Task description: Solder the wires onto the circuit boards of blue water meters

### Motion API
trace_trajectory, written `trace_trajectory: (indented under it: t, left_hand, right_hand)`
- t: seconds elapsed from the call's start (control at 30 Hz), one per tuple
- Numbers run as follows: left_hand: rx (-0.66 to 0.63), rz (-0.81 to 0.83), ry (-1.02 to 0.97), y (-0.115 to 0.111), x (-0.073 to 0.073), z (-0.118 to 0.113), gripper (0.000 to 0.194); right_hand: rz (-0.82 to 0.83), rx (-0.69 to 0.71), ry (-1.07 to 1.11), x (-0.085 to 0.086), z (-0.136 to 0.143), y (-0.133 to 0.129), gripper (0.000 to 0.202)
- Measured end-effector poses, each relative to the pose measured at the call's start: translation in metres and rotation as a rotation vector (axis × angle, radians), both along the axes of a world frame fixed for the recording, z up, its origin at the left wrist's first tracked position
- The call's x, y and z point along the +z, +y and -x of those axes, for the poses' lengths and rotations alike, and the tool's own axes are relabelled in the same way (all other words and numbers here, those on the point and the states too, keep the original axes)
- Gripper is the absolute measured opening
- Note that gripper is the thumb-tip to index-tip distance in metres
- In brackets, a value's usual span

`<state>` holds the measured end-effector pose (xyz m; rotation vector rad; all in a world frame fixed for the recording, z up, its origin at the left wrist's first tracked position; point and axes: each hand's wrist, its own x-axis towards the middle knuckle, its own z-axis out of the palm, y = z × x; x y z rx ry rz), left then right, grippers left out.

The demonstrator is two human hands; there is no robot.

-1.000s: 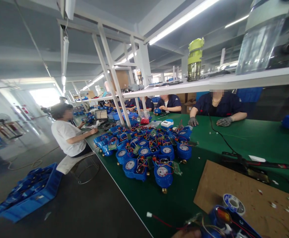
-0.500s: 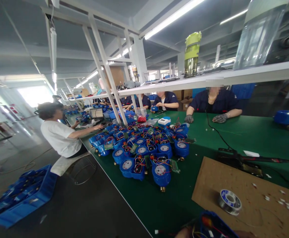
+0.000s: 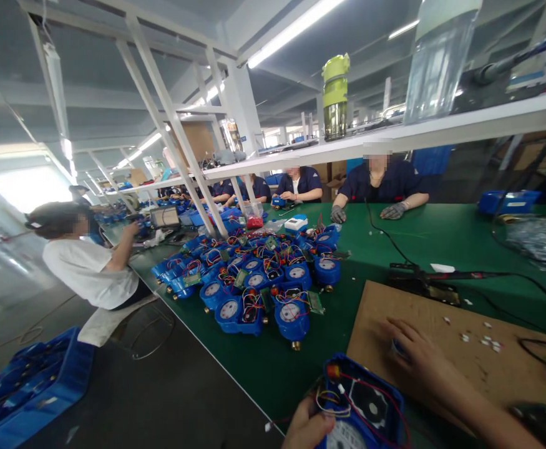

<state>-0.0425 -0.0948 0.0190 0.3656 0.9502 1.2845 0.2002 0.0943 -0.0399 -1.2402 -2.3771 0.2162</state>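
Note:
My left hand (image 3: 306, 425), low in the view, is closed on the side of a blue water meter (image 3: 374, 405). The meter's casing is uncovered, with a dial, an orange part and loose red, yellow and white wires inside. Over the cardboard sheet (image 3: 370, 312), my right hand (image 3: 417, 352) has its fingers curled round a spool of solder wire (image 3: 399, 350), which they mostly hide. Several similar water meters (image 3: 291, 315) with wires and small green boards crowd the green table to the left.
A soldering iron (image 3: 469, 275) and its black stand (image 3: 425, 287) are behind the cardboard. Small white connectors (image 3: 488, 341) lie on the sheet. A shelf (image 3: 301, 153) with bottles spans above. Co-workers sit opposite and at left; a blue crate (image 3: 62, 386) stands on the floor.
My right hand has come over the cardboard onto the solder spool. The held water meter and my left hand have risen further into view. The camera has turned a little right.

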Motion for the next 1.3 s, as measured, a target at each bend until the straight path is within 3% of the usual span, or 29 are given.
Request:
trace_trajectory:
  t: [0.13,0.23,0.37,0.47,0.57,0.63,0.7,0.83,1.0,1.17,1.3]
  left_hand:
    - [0.045,0.031,-0.022,0.008,0.004,-0.003,0.050]
    - [0.052,0.024,0.004,0.016,0.008,-0.004,0.053]
    - [-0.057,-0.065,0.120,0.026,0.026,-0.006,0.059]
    - [-0.239,-0.180,0.232,0.030,0.050,-0.011,0.063]
    - [-0.493,-0.291,0.330,0.032,0.075,-0.021,0.068]
    - [-0.672,-0.325,0.375,0.031,0.087,-0.029,0.067]
    - [-0.781,-0.353,0.456,0.030,0.094,-0.037,0.062]
    - [-0.857,-0.415,0.589,0.027,0.095,-0.047,0.055]
    - [-0.846,-0.451,0.668,0.031,0.100,-0.052,0.054]
    - [-0.877,-0.448,0.611,0.034,0.095,-0.052,0.059]
    - [-0.847,-0.239,0.647,0.035,0.075,-0.045,0.057]
  right_hand:
    - [0.133,0.060,-0.022,-0.007,-0.014,-0.002,0.039]
    - [0.147,0.014,-0.059,-0.007,-0.030,-0.001,0.040]
    - [0.214,-0.062,0.007,0.017,-0.037,0.001,0.046]
    - [0.508,0.007,0.199,0.055,-0.023,0.000,0.055]
    - [0.942,0.229,0.408,0.090,-0.001,-0.006,0.060]
    - [1.209,0.409,0.423,0.107,0.012,-0.013,0.063]
    - [1.329,0.544,0.301,0.118,0.020,-0.021,0.061]
    - [1.209,0.701,0.070,0.128,0.024,-0.034,0.055]
    - [1.064,0.716,0.026,0.132,0.016,-0.041,0.050]
    - [1.020,0.617,0.168,0.137,0.014,-0.046,0.041]
    - [1.014,0.498,0.419,0.144,0.009,-0.050,0.033]
